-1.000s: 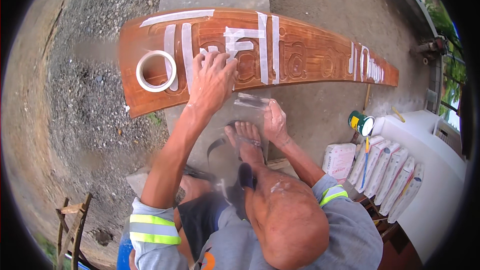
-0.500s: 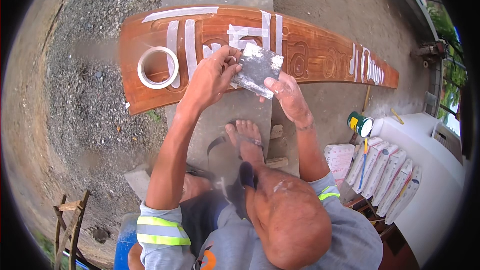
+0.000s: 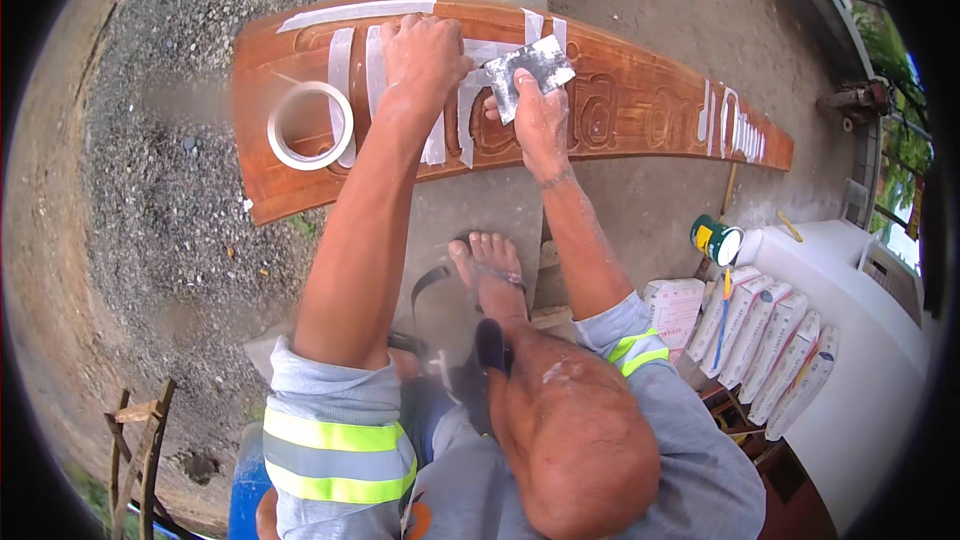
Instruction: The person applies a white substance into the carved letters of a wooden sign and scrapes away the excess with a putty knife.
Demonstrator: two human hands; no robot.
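A long curved brown wooden board [image 3: 620, 130] with carved lettering lies across the space before me, with strips of white masking tape [image 3: 341, 65] on its face. My left hand [image 3: 425, 58] is over the upper middle of the board, fingers curled down toward the tape; what they pinch, if anything, is hidden. In my right hand [image 3: 538, 120] is a thin grey rectangular plate smeared with white [image 3: 545, 62], thumb on top and fingers beneath. It hovers at or just over the lettering; contact is unclear. A roll of masking tape [image 3: 308, 161] rests on the board's left end.
Gravel [image 3: 160, 190] spreads to the left, beside a concrete strip [image 3: 440, 205] under the board. Several white sacks [image 3: 780, 340] stand at the right, near a green paint can [image 3: 715, 239]. A wooden frame [image 3: 145, 440] stands lower left. My sandalled foot [image 3: 495, 280] is near the board.
My left hand has left the plate and moved up and away onto the taped board. My right hand, holding the plate alone, has moved up and left; the plate is turned.
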